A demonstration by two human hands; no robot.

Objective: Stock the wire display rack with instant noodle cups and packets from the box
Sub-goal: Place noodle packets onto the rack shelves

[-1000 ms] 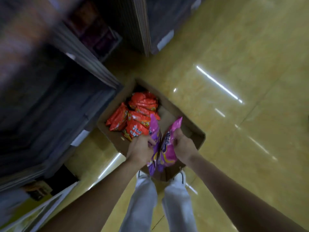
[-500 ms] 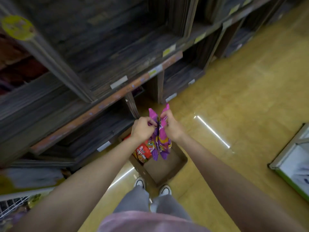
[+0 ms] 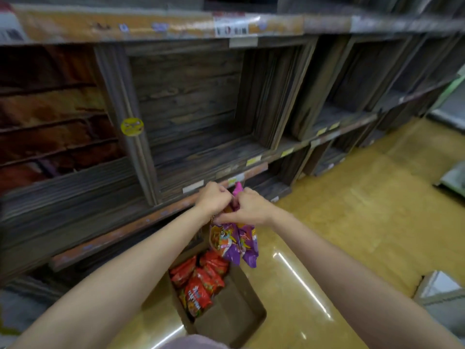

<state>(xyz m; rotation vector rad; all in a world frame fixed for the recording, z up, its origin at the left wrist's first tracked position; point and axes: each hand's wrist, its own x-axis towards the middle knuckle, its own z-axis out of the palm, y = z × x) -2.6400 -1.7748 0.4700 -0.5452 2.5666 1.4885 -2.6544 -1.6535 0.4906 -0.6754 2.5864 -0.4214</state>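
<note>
- Nearest to me: cardboard box [image 3: 227,321] on the floor, below and between the forearms. Red noodle packets [image 3: 201,283] piled at its far-left end, near end bare.
- Above the box: purple noodle packets [image 3: 234,244], at least two, hanging with the long axis roughly vertical. Top seals are up in the fingers, bottoms dangle over the box's far end.
- Left hand [image 3: 214,203]: fingers curled tight, gripping the tops of the purple packets from the left side.
- Right hand [image 3: 247,209]: fingers curled onto the same bunch from the right, one seal end poking up pink between the two hands. The hands touch each other at the knuckles.
- Key relation: packets hang down from the fingers, shelf opening lies up and forward-left of them. I'd judge the bunch must rise and tip from vertical toward flat to clear the shelf lip [image 3: 191,188] just beyond the knuckles.
- Left hand sits slightly nearer the empty wooden shelf bay [image 3: 198,117]; I'd expect it to lead the placement.
- Further left: a bay with reddish stock [image 3: 50,122], too blurred to name.
- No wire rack that I can make out; only wood-grain shelving [image 3: 327,71] running off right, along the yellow floor [image 3: 352,197].
</note>
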